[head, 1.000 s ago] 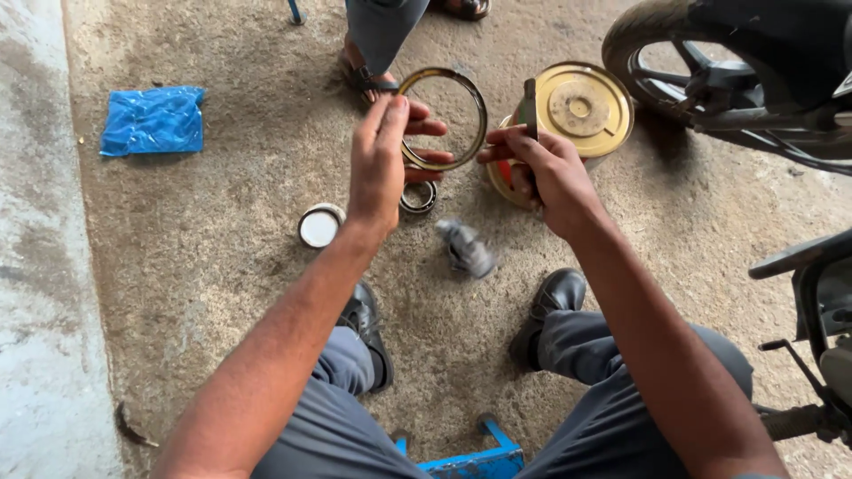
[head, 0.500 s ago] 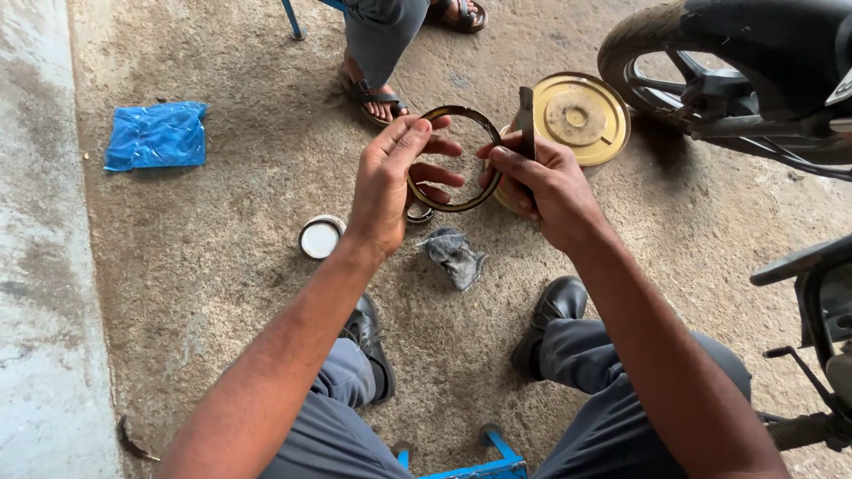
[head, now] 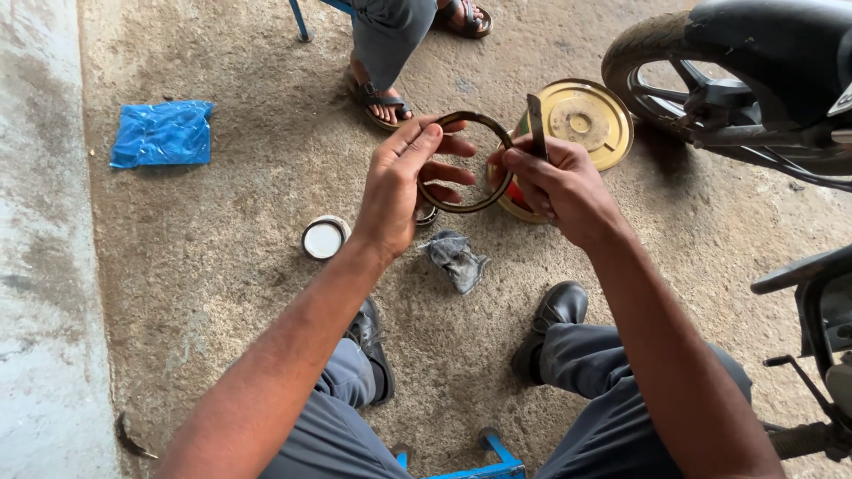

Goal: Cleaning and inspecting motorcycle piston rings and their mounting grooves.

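We note the dark metal ring [head: 465,161] held in the air above the concrete floor [head: 222,266], its open face turned up toward us. Our left hand [head: 404,182] pinches its left arc, fingers closed on it. Our right hand [head: 555,182] grips the right arc, fingers curled shut, also holding an upright flat tool [head: 535,124]. Both hands sit equally near.
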